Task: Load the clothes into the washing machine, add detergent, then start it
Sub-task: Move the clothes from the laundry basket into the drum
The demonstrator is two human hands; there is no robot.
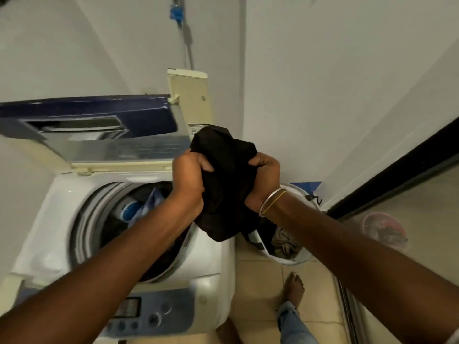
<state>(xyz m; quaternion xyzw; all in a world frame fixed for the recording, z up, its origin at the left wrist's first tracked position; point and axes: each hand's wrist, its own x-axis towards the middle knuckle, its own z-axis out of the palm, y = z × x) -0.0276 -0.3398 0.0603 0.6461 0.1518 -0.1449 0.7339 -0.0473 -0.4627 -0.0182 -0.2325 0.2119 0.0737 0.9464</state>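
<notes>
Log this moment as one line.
stage: loading | left hand: grips black garment | right hand: grips garment | washer: lid up, clothes inside | basket: holds laundry

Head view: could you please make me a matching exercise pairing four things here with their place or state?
Things:
1 black garment
2 washing machine lid
3 laundry basket
4 drum

Places or states:
A raised open
B standing on the floor tiles
C gripped by the left hand and right hand
D grey-rimmed, with blue fabric inside

Pairs: 1-C; 2-A; 3-B; 4-D
</notes>
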